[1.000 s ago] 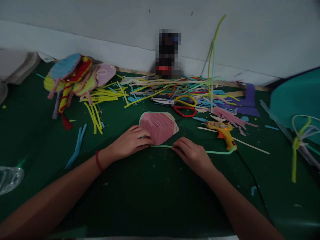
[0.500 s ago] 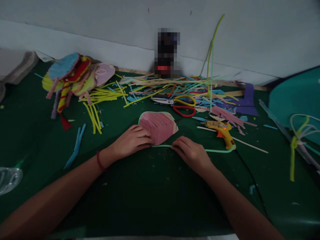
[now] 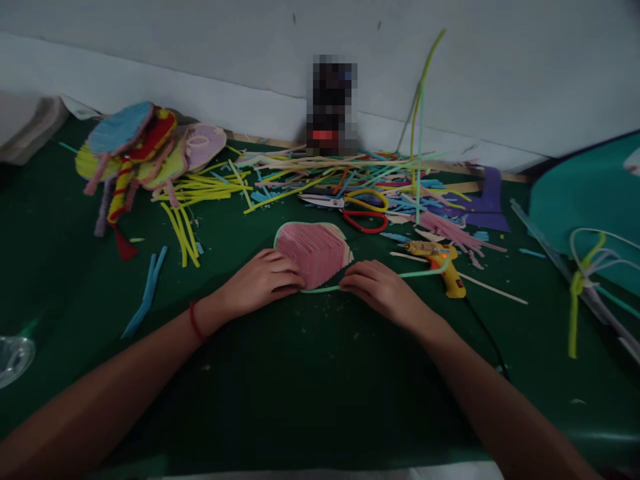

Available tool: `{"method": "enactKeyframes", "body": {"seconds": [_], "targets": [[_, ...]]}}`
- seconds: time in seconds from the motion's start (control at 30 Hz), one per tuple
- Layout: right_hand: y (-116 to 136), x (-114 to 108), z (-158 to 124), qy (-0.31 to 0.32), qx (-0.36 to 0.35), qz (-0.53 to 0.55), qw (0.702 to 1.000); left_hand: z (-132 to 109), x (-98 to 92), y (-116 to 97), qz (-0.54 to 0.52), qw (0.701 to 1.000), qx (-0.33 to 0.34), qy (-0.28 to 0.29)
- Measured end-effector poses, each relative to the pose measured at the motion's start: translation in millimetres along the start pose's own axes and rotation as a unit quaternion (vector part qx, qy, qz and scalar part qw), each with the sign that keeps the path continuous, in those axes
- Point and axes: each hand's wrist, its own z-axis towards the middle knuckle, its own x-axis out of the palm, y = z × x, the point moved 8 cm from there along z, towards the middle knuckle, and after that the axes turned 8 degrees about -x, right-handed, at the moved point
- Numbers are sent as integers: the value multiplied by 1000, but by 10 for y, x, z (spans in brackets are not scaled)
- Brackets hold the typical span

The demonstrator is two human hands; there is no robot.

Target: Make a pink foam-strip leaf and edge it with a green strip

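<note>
A rounded pink panel of side-by-side pipe cleaners (image 3: pixel 320 250) lies flat on the green table. A mint green pipe cleaner (image 3: pixel 423 274) runs round its left and top edge, then along the bottom and out to the right. My left hand (image 3: pixel 273 275) presses on the panel's lower left edge, fingers closed over the mint strip there. My right hand (image 3: pixel 375 285) pinches the same strip just right of the panel's bottom, and the strip's free end reaches over the glue gun (image 3: pixel 447 267).
Red-and-yellow-handled scissors (image 3: pixel 363 208) lie behind the panel, before a heap of loose pipe cleaners (image 3: pixel 330 170). Finished fan-shaped pieces (image 3: pixel 123 130) are stacked at the back left. Blue strips (image 3: pixel 147 293) lie left. The glue gun's cord (image 3: pixel 485 337) trails behind my right forearm.
My right hand has moved slightly up, bringing the mint pipe cleaner closer to the panel's lower right edge. Its free end has swung up over the glue gun. My left hand stays on the panel.
</note>
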Motion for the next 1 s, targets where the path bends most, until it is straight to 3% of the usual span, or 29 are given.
{"method": "enactKeyframes", "body": {"seconds": [0.4, 0.7, 1.0], "targets": [[-206, 82, 88, -42, 10, 69, 997, 6, -4, 2, -2, 1000, 5, -7], [-320, 147, 74, -66, 81, 121, 987, 12, -2, 6, 0, 1000, -3, -2], [-303, 136, 83, -83, 50, 96, 991, 23, -7, -4, 0, 1000, 0, -1]]}}
